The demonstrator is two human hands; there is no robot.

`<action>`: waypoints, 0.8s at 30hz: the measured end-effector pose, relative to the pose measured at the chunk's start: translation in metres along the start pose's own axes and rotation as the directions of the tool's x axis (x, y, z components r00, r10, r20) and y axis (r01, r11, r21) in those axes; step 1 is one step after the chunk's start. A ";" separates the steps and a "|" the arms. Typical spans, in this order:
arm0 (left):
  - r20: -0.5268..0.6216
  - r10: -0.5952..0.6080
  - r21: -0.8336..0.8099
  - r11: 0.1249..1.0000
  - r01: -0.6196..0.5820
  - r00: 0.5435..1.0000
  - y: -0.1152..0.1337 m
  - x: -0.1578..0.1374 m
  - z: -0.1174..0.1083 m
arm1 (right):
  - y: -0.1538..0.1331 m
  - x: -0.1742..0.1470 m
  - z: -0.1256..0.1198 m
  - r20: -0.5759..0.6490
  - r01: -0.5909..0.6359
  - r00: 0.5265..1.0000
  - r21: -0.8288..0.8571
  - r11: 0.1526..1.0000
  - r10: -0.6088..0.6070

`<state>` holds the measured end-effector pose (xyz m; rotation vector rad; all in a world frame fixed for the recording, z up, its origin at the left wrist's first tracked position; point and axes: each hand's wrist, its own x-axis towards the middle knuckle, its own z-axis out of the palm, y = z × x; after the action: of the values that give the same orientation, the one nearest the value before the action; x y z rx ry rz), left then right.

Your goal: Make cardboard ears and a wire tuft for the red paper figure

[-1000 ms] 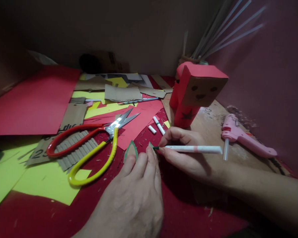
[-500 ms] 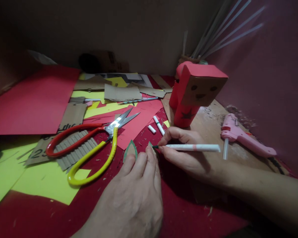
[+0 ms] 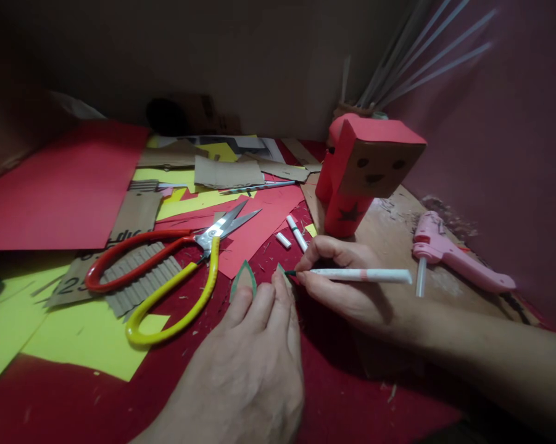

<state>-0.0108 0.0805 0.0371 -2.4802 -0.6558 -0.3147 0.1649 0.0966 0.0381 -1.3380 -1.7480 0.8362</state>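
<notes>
Across the red tabletop (image 3: 333,388), two pointed cutouts (image 3: 244,279) were held down under the flattened fingers of the left hand (image 3: 259,348), apparently against slipping. Just apart, a marker (image 3: 365,275) was pinched by the right hand (image 3: 347,277), nearly level, seemingly so the nearer cutout's edge could be reached.

Left grip (image 3: 254,361) palm down, right grip (image 3: 352,302) in a fingertip pinch.

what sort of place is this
Probably a craft corner, perhaps at home: open scissors lie among cut paper and cardboard, with a pink glue gun off to the right.
</notes>
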 end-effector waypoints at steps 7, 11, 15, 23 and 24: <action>0.013 0.005 -0.007 1.000 -0.005 1.000 0.001 -0.002 0.005 | -0.002 -0.001 -0.001 -0.028 -0.012 1.000 -0.030 0.999 0.011; 0.023 0.008 -0.014 1.000 -0.007 1.000 0.001 -0.002 0.003 | 0.001 -0.001 0.002 -0.039 -0.019 0.999 -0.004 1.000 0.019; 0.009 -0.002 -0.028 1.000 0.002 1.000 0.001 0.000 0.004 | 0.001 0.000 0.003 -0.027 0.004 1.000 -0.002 1.000 -0.004; 0.014 -0.004 -0.019 1.000 0.005 1.000 0.002 -0.003 0.001 | -0.002 0.000 0.000 0.002 -0.011 1.000 -0.011 1.000 0.011; 0.017 -0.001 -0.020 1.000 0.001 1.000 0.002 -0.004 0.001 | -0.001 0.000 0.001 -0.001 -0.018 1.000 -0.002 1.000 0.018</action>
<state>-0.0132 0.0781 0.0344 -2.5042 -0.6642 -0.3025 0.1637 0.0961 0.0389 -1.3576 -1.7388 0.8438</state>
